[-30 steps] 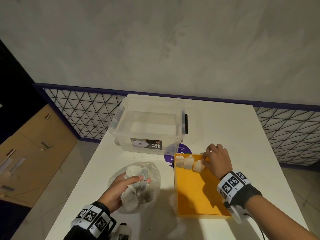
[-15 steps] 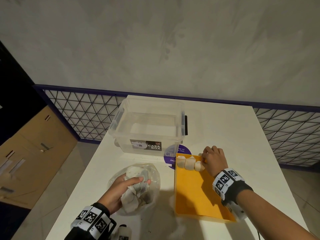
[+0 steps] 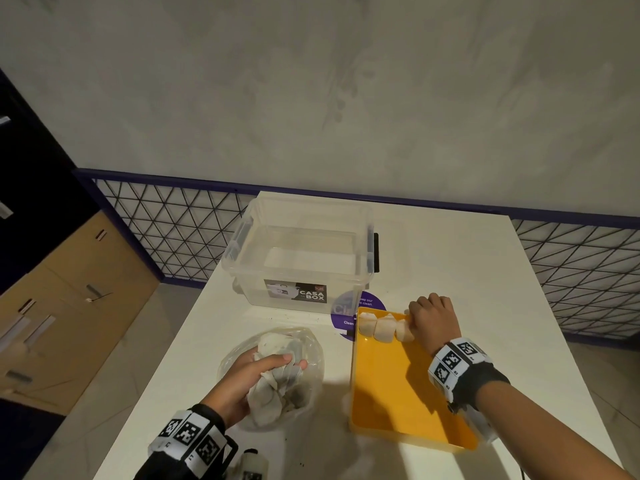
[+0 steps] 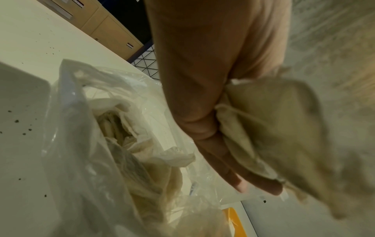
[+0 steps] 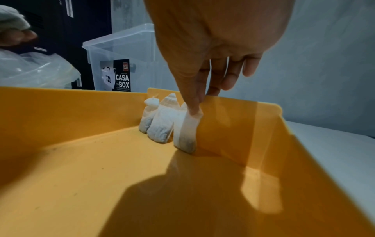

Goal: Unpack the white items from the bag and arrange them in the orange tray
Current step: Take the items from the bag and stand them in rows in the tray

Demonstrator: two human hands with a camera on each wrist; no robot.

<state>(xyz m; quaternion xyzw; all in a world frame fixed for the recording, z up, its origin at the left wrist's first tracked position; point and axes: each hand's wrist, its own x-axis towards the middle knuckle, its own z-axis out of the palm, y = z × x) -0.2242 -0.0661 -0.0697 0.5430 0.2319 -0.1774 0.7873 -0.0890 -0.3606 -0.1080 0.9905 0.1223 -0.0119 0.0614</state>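
An orange tray (image 3: 398, 393) lies on the white table. Three white sachets stand in a row along its far wall (image 5: 121, 104). My right hand (image 3: 433, 320) is at the tray's far right corner, its thumb and fingers pinching the top of the rightmost sachet (image 5: 186, 131), which stands on the tray floor. The other two sachets (image 5: 160, 123) lean beside it. Left of the tray, my left hand (image 3: 263, 372) grips a bunch of white sachets (image 4: 263, 128) over the clear plastic bag (image 3: 304, 344), which still holds several more (image 4: 121, 136).
A clear lidless storage box (image 3: 301, 258) labelled Casa Box stands behind the bag and tray. A purple round sticker (image 3: 367, 303) lies by the tray's far left corner. Wire mesh fencing (image 3: 166, 230) runs behind the table. Dark crumbs dot the tabletop (image 4: 20, 125).
My right hand has sunk a little at the tray's far right corner with the third sachet. The left hand and bag have stayed put.
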